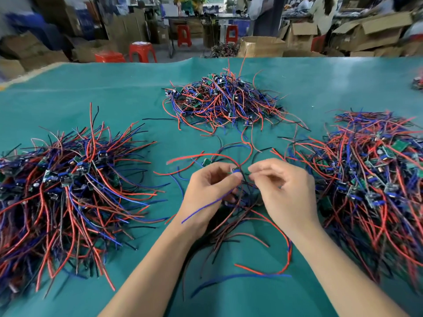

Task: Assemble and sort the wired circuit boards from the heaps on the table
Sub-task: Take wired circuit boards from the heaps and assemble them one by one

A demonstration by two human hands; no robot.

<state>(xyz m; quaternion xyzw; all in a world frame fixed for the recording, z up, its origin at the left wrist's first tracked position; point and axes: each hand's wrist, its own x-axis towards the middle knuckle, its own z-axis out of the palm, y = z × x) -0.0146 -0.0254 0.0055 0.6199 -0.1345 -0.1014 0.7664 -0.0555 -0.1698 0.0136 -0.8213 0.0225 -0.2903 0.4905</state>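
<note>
My left hand (209,187) pinches a small board (235,170) at its fingertips, and more wires (229,216) run down through the same grip, so those fingers are clamped on the lot. My right hand (278,188) has thumb and forefinger closed together on a thin wire end just right of the board; whether it is truly nipped or only touched I cannot tell (blur there). All this is over the near middle of the green mat (114,92), between the left heap (66,186) and the right heap (375,179), with the far heap (225,101) beyond.

The risks as I judge them: the loose wires looping round my wrists could snag when I pull, dragging the board askew or out of my pinch. A second board (207,162) lies just beyond my left fingers with its wires crossing mine; it could lift along. And a slack right pinch would let the wire spring back into the tangle.
</note>
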